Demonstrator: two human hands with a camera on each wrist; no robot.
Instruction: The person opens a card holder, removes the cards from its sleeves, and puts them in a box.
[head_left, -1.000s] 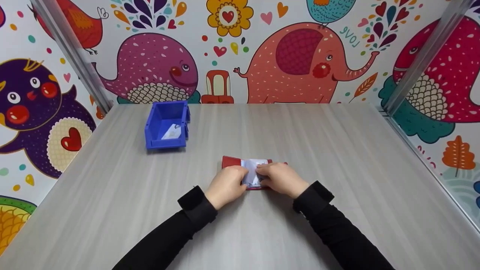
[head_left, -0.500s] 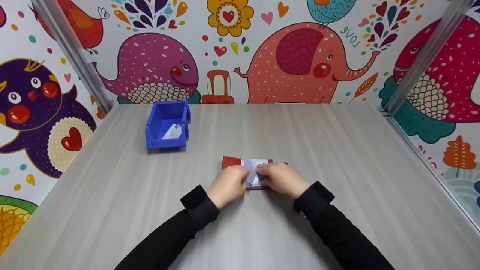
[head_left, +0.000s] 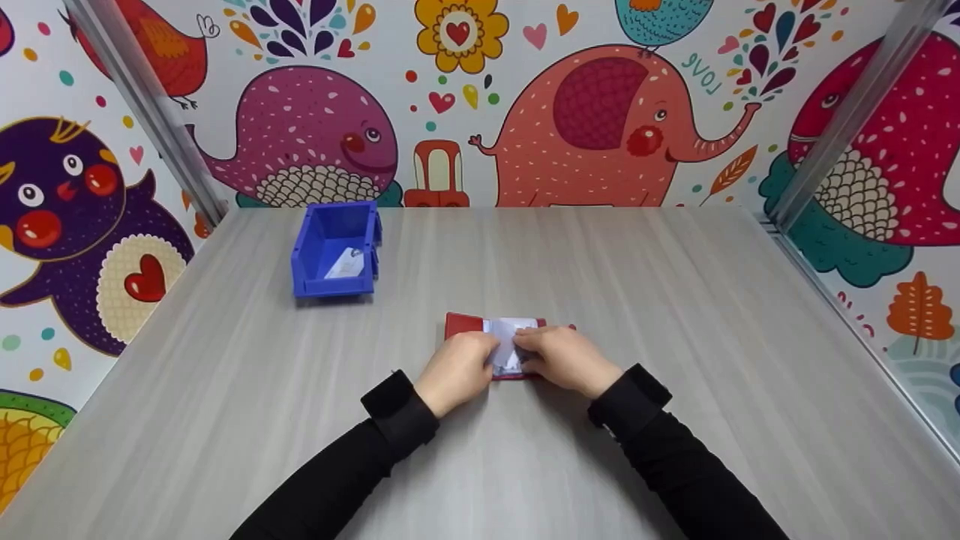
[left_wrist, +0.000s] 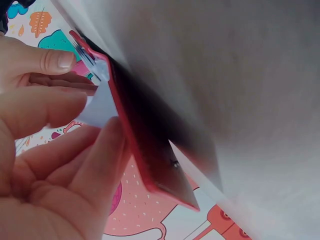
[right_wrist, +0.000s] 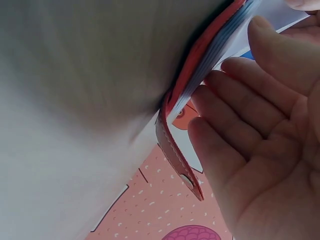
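Note:
A red card holder (head_left: 463, 324) lies spread on the table, its pale, translucent sleeves (head_left: 505, 351) facing up. My left hand (head_left: 456, 371) is at its left half; in the left wrist view, thumb and finger pinch a raised sleeve (left_wrist: 100, 107) beside the red cover (left_wrist: 142, 145). From the other side, my right hand (head_left: 568, 360) holds the right half, thumb over the sleeves and fingers along their stacked edges (right_wrist: 212, 52). A strap (right_wrist: 175, 157) with a metal snap sticks out past the right side. Both hands hide parts of the holder.
A blue plastic bin (head_left: 334, 288) with a white paper label (head_left: 346, 264) inside stands at the back left of the wood-grain table (head_left: 645, 262). Cartoon-printed walls (head_left: 450, 97) with metal posts (head_left: 142, 112) enclose the back and sides.
My left hand has shifted very slightly to the right over the card holder. The right hand and the holder stay nearly where they were.

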